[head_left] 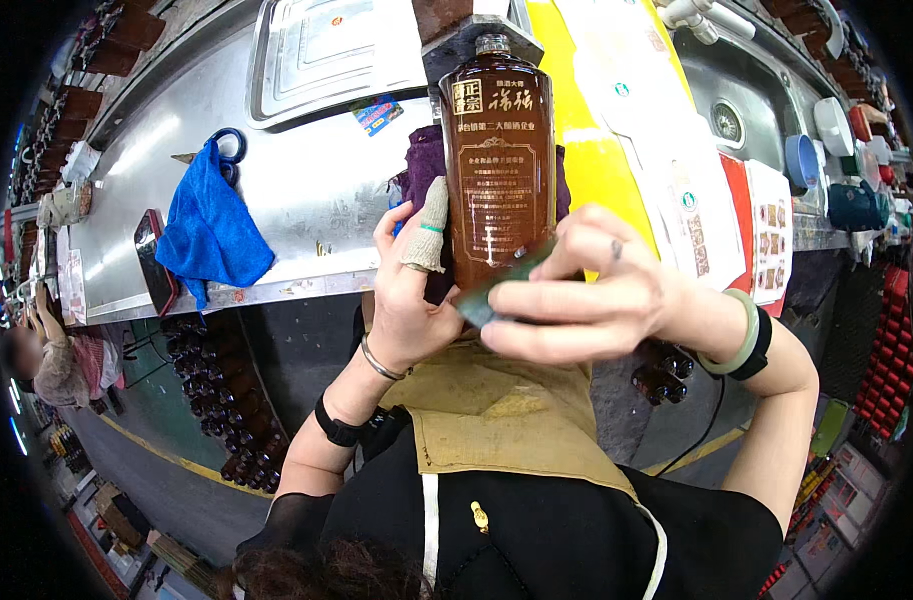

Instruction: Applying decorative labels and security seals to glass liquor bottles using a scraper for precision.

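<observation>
A brown glass bottle with gold printing lies on a purple cloth, its neck pointing away from me. My left hand holds the bottle's near left side, thumb by the base. A knitted finger cover sits on one of its fingers, stretched along the glass. Pinched in my right hand is a dark green flat piece, pressed over the bottle's near end. This piece is slightly smeared by motion and I cannot tell its exact kind. It hides the bottle's base.
A blue cloth, scissors and a phone lie left on the metal table. Beyond them is a metal tray. White label sheets rest on yellow paper at right, before a sink. Brown bottles stand below.
</observation>
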Tool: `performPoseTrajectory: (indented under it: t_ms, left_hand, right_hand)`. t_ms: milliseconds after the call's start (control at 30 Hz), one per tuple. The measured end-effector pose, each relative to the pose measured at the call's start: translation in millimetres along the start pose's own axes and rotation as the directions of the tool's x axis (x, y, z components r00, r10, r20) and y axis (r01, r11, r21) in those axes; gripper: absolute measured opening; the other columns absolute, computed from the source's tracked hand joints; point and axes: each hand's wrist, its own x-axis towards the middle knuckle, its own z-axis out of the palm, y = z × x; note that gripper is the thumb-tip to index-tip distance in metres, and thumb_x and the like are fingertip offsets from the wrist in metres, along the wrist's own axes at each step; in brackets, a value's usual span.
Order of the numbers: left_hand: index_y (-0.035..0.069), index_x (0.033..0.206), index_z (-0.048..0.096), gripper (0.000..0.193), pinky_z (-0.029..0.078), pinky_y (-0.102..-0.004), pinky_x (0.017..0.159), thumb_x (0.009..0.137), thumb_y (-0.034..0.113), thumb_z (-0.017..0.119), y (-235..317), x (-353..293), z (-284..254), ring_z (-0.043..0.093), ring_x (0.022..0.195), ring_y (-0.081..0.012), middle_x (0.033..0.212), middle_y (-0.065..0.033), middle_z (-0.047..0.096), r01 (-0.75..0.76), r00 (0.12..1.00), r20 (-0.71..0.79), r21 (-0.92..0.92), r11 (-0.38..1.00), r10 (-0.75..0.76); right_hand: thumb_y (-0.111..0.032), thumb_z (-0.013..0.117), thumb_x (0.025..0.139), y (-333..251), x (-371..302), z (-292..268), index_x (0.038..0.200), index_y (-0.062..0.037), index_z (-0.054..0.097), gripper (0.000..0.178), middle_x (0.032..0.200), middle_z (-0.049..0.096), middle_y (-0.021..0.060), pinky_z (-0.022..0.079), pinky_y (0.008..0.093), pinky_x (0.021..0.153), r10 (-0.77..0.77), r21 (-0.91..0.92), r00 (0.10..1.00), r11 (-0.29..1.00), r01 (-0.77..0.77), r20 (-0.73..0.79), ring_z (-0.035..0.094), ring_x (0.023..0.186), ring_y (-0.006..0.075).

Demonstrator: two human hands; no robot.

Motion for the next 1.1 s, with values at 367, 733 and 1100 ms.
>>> performPoseTrajectory:
  t_ms: [367, 733, 1100]
  left_hand:
    - [-0.005, 0.139, 0.062, 0.064, 0.052, -0.0373, 0.1, 0.077, -0.002, 0.078, 1.2, 0.8, 6.8, 0.059, 0.13, -0.0358, 0.135, -0.0216, 0.066, 0.007, 0.995, -0.102, -0.032, 0.999, -0.01]
    - [-0.001, 0.136, 0.067, 0.081, 0.042, -0.0472, 0.112, 0.062, 0.018, 0.094, 45.6, 26.5, -11.9, 0.063, 0.125, -0.0314, 0.148, -0.0191, 0.062, -0.173, 0.964, -0.157, 0.249, 0.953, 0.216]
    - [-0.002, 0.145, 0.06, 0.081, 0.046, -0.0444, 0.111, 0.068, -0.001, 0.085, 25.6, 13.9, 5.5, 0.063, 0.124, -0.036, 0.137, -0.0183, 0.068, -0.023, 0.974, -0.222, 0.132, 0.991, 0.052]
  right_hand:
    - [-0.012, 0.081, 0.08, 27.7, -0.7, -4.9, 0.099, -0.0163, 0.078, 0.02, 0.095, 0.076, -0.0049, 0.045, 0.0333, 0.076, 0.284, -0.335, 0.939, 0.88, -0.336, -0.195, 0.057, 0.078, 0.0159]
    - [-0.007, 0.088, 0.077, -36.8, -18.0, -11.9, 0.101, -0.011, 0.079, 0.025, 0.095, 0.078, 0.0006, 0.047, 0.0325, 0.075, 0.535, -0.131, 0.727, 0.76, -0.637, -0.429, 0.063, 0.082, 0.0199]
    - [-0.011, 0.077, 0.076, -46.5, -16.9, -5.7, 0.1, -0.0169, 0.083, 0.025, 0.1, 0.079, -0.0051, 0.038, 0.0311, 0.084, 0.476, -0.229, 0.849, 0.821, -0.523, -0.231, 0.061, 0.079, 0.0125]
